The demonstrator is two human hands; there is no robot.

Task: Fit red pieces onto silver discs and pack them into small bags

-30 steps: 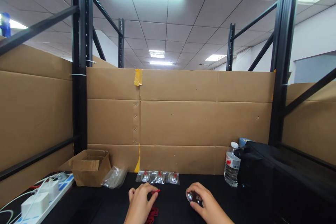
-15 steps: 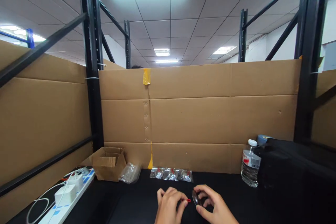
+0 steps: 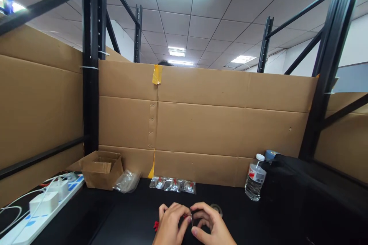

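Observation:
My left hand (image 3: pixel 173 224) is closed in a pinch on a small red piece (image 3: pixel 185 217), mostly covered by its fingers. My right hand (image 3: pixel 213 225) grips a thin round disc (image 3: pixel 192 219), shiny and seen edge-on, upright against the left fingertips. Whether the red piece touches the disc is hidden. Small red pieces (image 3: pixel 156 226) lie on the black table beside my left wrist. Behind the right knuckles a round, ring-like thing (image 3: pixel 216 209) rests on the table, partly covered.
Several clear packets with red and shiny parts (image 3: pixel 173 184) line the back. A cardboard box (image 3: pixel 102 170) and a clear plastic bag (image 3: pixel 128 181) stand left, near a white power strip (image 3: pixel 48 208). At right are a water bottle (image 3: pixel 254 180) and a black bag (image 3: pixel 310 195).
My hands have come together, bringing the red piece and the disc close. The disc has turned edge-on. The view has tilted and shifted, uncovering red pieces at left and a ring-like thing behind.

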